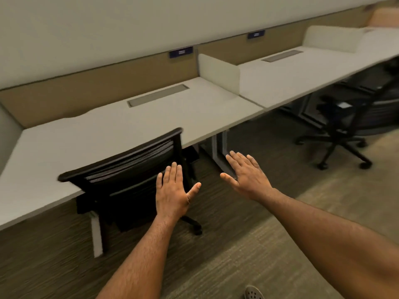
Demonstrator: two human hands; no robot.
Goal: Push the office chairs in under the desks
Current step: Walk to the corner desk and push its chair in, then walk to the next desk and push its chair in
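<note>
A black mesh-backed office chair (129, 171) stands tucked against the front edge of the near white desk (121, 126), its seat under the desktop. My left hand (172, 190) is open, fingers spread, held flat just right of the chair's backrest; whether it touches the chair I cannot tell. My right hand (246, 175) is open in the air further right, holding nothing. A second black office chair (347, 124) stands at the right, pulled away from the far desk (302, 76) with its wheeled base out on the carpet.
A low white divider (218, 72) separates the two desks. Tan back panels run along the wall behind them. A white desk leg (220, 149) stands between the chairs. Carpet covers the floor. The tip of a shoe (252, 293) shows at the bottom edge.
</note>
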